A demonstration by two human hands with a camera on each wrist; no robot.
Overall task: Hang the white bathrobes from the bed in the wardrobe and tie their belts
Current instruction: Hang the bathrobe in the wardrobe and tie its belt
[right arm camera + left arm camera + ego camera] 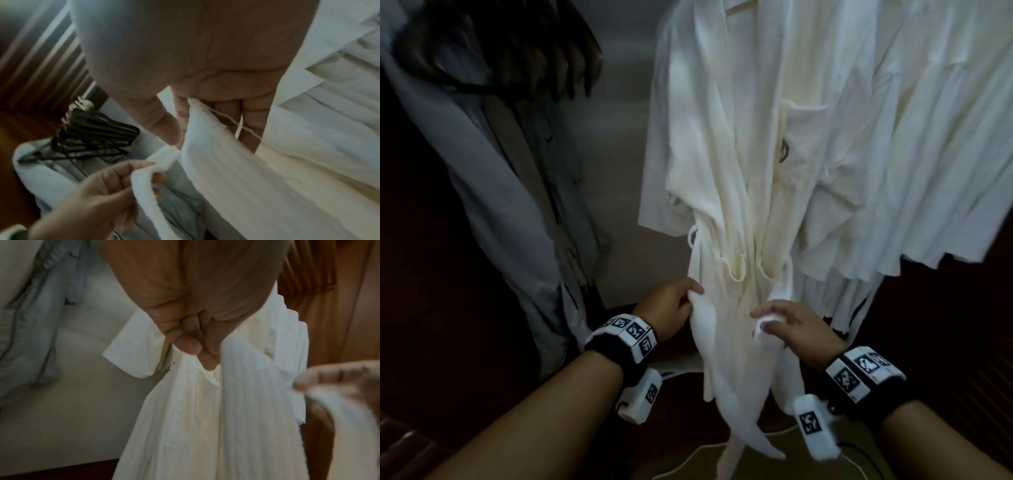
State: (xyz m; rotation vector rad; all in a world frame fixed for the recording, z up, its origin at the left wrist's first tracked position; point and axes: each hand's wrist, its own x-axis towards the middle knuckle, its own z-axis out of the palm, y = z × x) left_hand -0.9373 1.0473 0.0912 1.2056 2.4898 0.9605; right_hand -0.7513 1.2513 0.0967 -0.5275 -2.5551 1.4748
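Bathrobe belt (726, 394) pinched in both hands' fingers (690, 286)

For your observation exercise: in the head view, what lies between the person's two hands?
Between the left hand and the right hand hangs the front of the white bathrobe; each hand holds one belt end. The head view shows this.

I stand at an open wardrobe, probably in a hotel room: white bathrobes (774, 144) hang in a row beside grey garments (493, 192) and dark hangers (92, 134).
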